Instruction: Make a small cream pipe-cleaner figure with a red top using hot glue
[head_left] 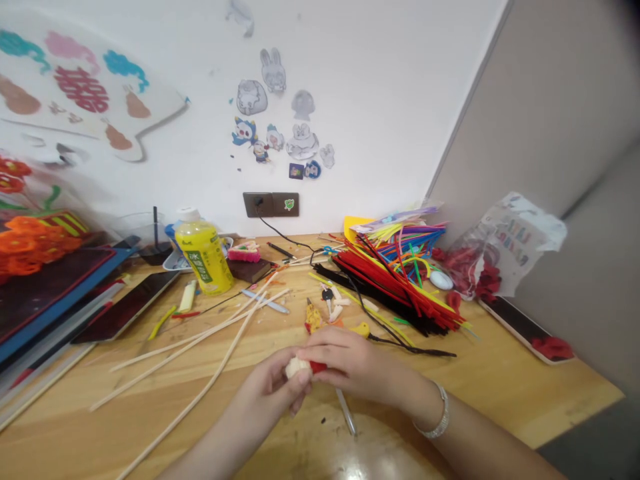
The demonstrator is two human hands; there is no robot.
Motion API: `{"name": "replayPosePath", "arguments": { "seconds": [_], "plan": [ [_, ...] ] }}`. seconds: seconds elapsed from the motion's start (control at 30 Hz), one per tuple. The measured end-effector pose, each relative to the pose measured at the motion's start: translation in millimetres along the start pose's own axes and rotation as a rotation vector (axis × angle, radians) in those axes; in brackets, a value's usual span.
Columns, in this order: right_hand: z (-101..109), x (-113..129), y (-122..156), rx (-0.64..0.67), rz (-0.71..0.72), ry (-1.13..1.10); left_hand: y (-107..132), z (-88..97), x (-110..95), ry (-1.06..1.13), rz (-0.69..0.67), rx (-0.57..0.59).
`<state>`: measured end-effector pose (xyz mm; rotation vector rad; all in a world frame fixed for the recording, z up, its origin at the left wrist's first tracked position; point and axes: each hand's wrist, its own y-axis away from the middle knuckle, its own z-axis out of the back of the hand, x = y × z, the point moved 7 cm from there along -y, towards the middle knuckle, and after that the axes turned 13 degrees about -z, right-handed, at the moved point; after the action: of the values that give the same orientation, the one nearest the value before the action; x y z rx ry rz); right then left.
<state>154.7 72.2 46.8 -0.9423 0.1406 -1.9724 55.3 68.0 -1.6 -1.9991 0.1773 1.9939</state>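
Observation:
My left hand (273,390) and my right hand (350,363) meet low in the middle of the view, over a wooden table (500,380). Between their fingertips they pinch a small cream-white piece (295,366) with a red bit (318,367) beside it. Both hands are closed round it. A silver bracelet (439,417) sits on my right wrist. A thin metal rod (346,413) lies on the table under my hands.
A heap of coloured pipe cleaners (405,273) lies right of centre, with a plastic bag of red pieces (493,257) beyond. Long pale sticks (200,340) cross the table on the left. A yellow drink bottle (204,253), trays and orange flowers (30,243) stand at the left.

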Motion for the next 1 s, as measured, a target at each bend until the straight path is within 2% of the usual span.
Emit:
{"name": "replayPosePath", "arguments": {
  "seconds": [0.27, 0.43, 0.57, 0.73, 1.0],
  "plan": [
    [1.1, 3.2, -0.7, -0.012, -0.022, -0.036, 3.5, 0.2, -3.2, -0.006, -0.022, 0.013],
    [-0.1, 6.3, 0.5, -0.004, 0.018, -0.015, 4.4, -1.3, 0.0, -0.016, -0.051, 0.036],
    [-0.3, 5.5, 1.0, 0.020, 0.049, -0.031, 5.7, -4.2, -0.6, -0.012, -0.056, 0.059],
    [-1.8, 0.6, 0.4, 0.059, 0.022, 0.007, 3.1, -2.5, -5.2, -0.020, -0.039, 0.066],
    [-6.0, 4.3, -1.8, 0.035, 0.000, 0.136, 1.9, 1.7, -2.1, -0.036, -0.049, -0.011]
  ]
}}
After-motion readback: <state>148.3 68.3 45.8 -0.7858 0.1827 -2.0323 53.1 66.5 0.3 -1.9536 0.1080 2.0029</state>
